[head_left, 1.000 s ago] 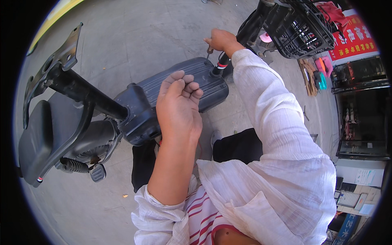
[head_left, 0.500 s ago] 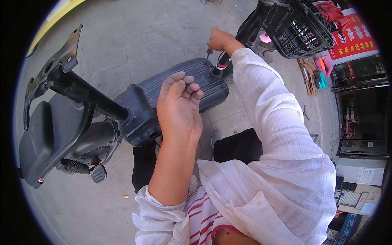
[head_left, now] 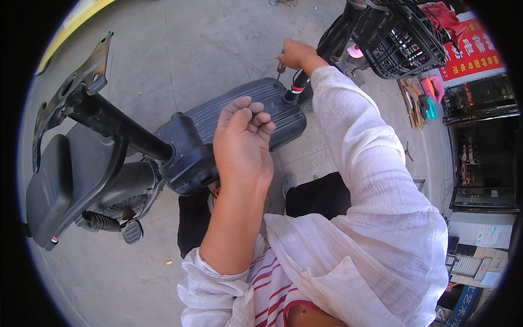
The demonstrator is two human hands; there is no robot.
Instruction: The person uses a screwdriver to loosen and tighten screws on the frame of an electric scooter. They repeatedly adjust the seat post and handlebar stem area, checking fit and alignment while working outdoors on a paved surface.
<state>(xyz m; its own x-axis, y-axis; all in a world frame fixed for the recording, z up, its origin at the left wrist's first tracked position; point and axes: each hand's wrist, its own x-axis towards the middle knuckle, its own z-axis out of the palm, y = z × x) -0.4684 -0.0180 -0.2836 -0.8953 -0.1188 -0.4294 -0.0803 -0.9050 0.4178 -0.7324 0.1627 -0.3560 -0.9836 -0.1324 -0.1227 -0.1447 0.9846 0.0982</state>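
My right hand (head_left: 298, 54) grips the handle of a screwdriver (head_left: 281, 69). Its shaft points down at the far end of a black ribbed plastic footboard (head_left: 256, 92), part of an electric scooter. Whether the tip touches the board, I cannot tell. Closer to me, my left hand (head_left: 242, 136) is raised over the footboard, palm up. Its fingers are curled in and the thumb lies against them, so anything small between them is hidden. A black steering column (head_left: 297, 87) with a red and white band rises from the footboard beside the screwdriver.
To the left are the scooter's black seat post (head_left: 120, 125) with a metal bracket (head_left: 98, 65), and its dark saddle (head_left: 52, 185). A black basket (head_left: 406, 43) hangs at the upper right. A red sign (head_left: 474, 52) and pink and teal items (head_left: 430, 95) stand beyond it.
My right hand has risen slightly with the screwdriver, whose tip has shifted up toward the footboard's far edge. My left hand has drifted a little to the right, its fingers still curled.
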